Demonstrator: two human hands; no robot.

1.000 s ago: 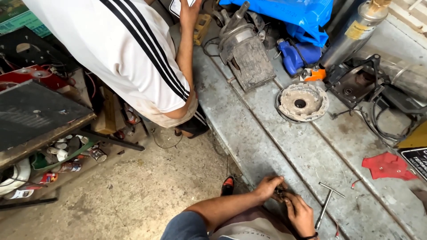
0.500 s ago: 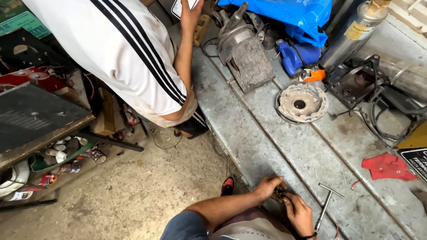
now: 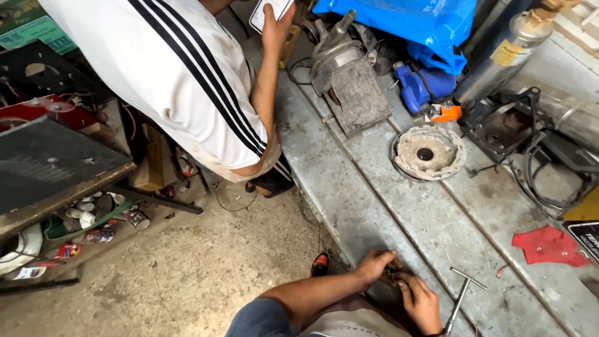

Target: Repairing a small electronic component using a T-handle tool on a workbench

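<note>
Small dark metal part sits between both hands at the near edge of a grey metal table, too small and hidden to identify. Left hand has its grip pressed around the part from the left. Right hand has its fingers curled against the part from the right; how tight that grip is, I cannot tell. A T-shaped metal wrench lies on the table just beside the right hand. Farther up the table rest a round, dusty cast disc, a grey pump housing and a red rag. Another person in a white striped shirt leans over on the left, holding a phone.
</note>
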